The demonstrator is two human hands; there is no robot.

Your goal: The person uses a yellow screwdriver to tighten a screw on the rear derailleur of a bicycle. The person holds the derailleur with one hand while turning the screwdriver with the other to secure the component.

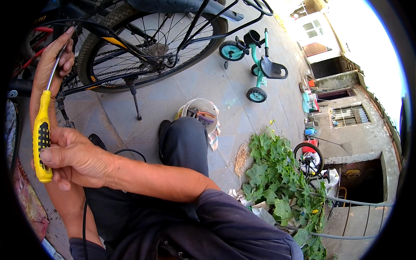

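Note:
My right hand (80,158) is closed round the yellow, black-gripped handle of a screwdriver (42,143), with the thumb laid along it. Its thin metal shaft slants up to the bicycle's dark frame (102,31). Higher up, my left hand (58,54) has its fingers curled about the shaft near the tip, close against the frame. What the tip touches is hidden among dark parts and cables. Beside that hand stands the bicycle's wheel (151,47), with its chain and a kickstand (134,97) resting on the paving.
A white bucket (216,125) holding tools stands by my knee. Beyond it is a turquoise child's tricycle (260,65). Leafy green plants (277,173) grow at right, before a concrete building (364,125). A black cable (84,216) hangs near my left forearm.

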